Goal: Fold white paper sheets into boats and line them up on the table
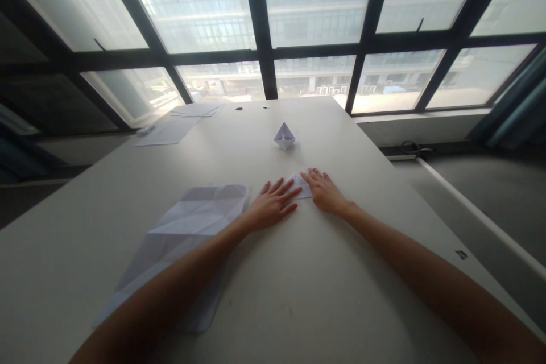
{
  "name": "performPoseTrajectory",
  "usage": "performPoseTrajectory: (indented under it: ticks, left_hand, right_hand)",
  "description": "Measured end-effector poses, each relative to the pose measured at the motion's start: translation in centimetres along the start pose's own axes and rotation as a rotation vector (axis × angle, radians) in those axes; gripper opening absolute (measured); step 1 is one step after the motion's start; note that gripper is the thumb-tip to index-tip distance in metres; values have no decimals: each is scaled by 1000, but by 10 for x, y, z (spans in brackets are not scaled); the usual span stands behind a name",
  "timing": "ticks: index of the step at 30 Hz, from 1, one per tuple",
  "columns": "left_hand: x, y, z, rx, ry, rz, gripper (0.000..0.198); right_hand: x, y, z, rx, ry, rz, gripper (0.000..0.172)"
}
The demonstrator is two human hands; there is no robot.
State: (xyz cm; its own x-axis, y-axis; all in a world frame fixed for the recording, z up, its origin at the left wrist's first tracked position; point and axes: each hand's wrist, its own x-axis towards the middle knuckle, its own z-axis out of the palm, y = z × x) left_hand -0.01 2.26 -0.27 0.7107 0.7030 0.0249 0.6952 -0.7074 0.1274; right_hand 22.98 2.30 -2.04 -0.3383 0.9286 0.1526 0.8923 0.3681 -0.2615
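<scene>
A small folded piece of white paper (303,189) lies on the white table between my two hands. My left hand (273,205) rests over its left side with the fingers spread and stretched out. On its right edge lie the fingertips of my right hand (325,190), stretched out flat. Both hands partly cover the paper, so its full shape is hidden. Just beyond them stands a folded paper boat (284,137), upright on the table. A large creased sheet of paper (187,219) lies under and beside my left forearm.
Several flat paper sheets (170,128) lie at the far left of the table (350,296). Two small dark spots mark its far end. Windows with dark frames (260,23) rise behind. A white pipe (478,213) runs along the floor at right.
</scene>
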Motion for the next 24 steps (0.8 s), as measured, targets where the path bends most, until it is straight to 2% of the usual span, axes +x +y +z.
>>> performPoseTrajectory:
  ticks: [4,12,16,19,24]
  left_hand:
    - [0,0,1,2,2,-8,57]
    - [1,-1,2,-2,-2,-26,57]
    - [2,0,3,-8,13,-25,57]
    - [1,0,3,-11,17,-26,58]
    - [1,1,2,-7,14,-31,59]
  right_hand:
    - [-3,4,0,36,48,18,71]
    - [-4,2,3,67,91,43,63]
    - [-5,1,1,63,69,-8,52]
    - [-6,-1,-1,38,19,-67,55]
    - [-5,0,0,24,9,-65,52]
